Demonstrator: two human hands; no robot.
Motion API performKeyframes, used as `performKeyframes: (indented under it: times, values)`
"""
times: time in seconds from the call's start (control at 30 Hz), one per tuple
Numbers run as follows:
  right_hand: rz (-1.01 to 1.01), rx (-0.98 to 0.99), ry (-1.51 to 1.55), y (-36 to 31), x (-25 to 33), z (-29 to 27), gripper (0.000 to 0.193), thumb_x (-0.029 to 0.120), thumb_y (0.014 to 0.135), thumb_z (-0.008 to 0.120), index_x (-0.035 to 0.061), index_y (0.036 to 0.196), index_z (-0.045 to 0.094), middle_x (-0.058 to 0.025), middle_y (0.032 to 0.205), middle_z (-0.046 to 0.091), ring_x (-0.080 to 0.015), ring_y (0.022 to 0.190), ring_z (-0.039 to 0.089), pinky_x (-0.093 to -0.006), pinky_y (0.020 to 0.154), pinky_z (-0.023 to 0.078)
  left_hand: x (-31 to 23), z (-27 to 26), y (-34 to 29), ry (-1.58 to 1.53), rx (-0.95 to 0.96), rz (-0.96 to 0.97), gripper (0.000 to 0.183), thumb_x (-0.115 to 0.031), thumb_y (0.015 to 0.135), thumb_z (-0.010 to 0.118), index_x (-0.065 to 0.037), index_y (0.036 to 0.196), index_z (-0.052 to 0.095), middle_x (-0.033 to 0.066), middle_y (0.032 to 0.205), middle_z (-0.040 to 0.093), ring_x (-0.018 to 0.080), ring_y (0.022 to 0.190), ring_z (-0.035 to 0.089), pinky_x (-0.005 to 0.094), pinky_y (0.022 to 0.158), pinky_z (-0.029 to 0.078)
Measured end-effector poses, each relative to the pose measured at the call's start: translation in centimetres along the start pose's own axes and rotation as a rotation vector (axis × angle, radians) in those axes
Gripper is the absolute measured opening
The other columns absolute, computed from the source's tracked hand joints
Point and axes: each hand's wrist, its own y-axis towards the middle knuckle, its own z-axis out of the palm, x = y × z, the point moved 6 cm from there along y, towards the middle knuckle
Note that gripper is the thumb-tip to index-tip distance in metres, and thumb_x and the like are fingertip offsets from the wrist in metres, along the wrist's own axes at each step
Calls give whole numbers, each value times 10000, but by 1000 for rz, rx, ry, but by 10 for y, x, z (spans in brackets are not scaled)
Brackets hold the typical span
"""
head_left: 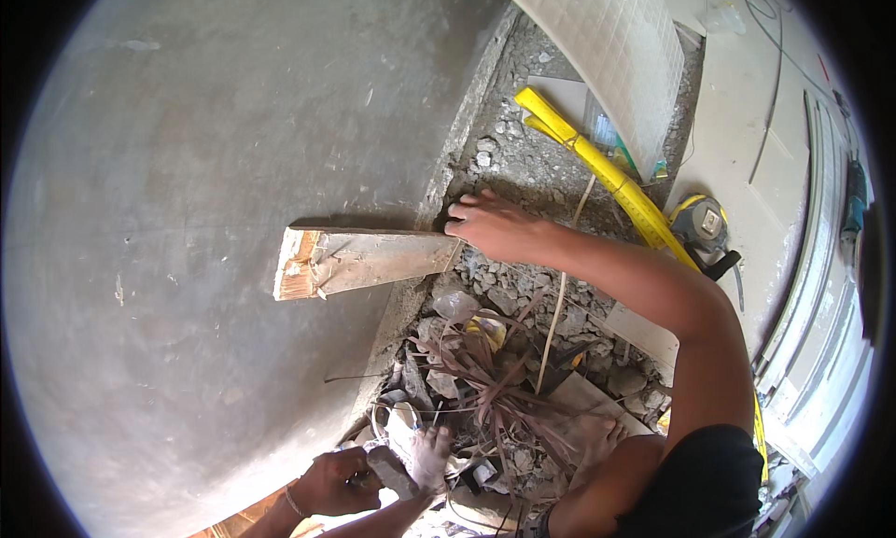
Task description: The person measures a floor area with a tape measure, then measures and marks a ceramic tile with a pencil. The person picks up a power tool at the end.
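The board (383,260) could shift if the right hand's (501,228) bent fingers, their hold unclear, slip, while the left hand (334,483) clasps a grey block (392,473).

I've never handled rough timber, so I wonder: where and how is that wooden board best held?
Probably grip the wooden board across its long edges, near the narrower-looking end beside the right hand, coming from the right; its left end looks wider and splintered.
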Motion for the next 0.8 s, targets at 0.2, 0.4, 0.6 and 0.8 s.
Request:
performKeyframes:
  times: [0.2,0.4,0.6,0.8]
  values:
    - [145,244,17,25,-23,-9,211,-23,878,620,-26,1037,759,-231,982,753,-374,908,758,-499,829,629,20,26,-56,-85,-119,14,331,-90,668,886,-24,959,744,86,861,732,239,718,714,344,622,554]
    - [444,439,142,8,-2,-84,386,36,817,690,8,1200,738,-240,1066,734,-376,1024,717,-462,934,552,68,57,-95,-12,-2,-122,398,-124,788,809,-42,1144,651,172,1040,689,303,873,693,443,730,536]
    - [375,591,274,-4,28,-77,314,124,896,719,38,1196,756,-197,1124,763,-319,1101,718,-439,1002,532,73,78,-76,180,-193,199,388,-97,776,822,-44,1059,562,144,916,571,317,759,558,464,638,429]
    - [234,267,-231,-9,-25,-35,581,299,989,680,90,1516,553,-269,1640,379,-426,1535,351,-496,1255,354,122,235,51,115,-565,-123,995,-26,721,738,83,1463,83,348,1463,171,492,1353,153,576,1107,90]
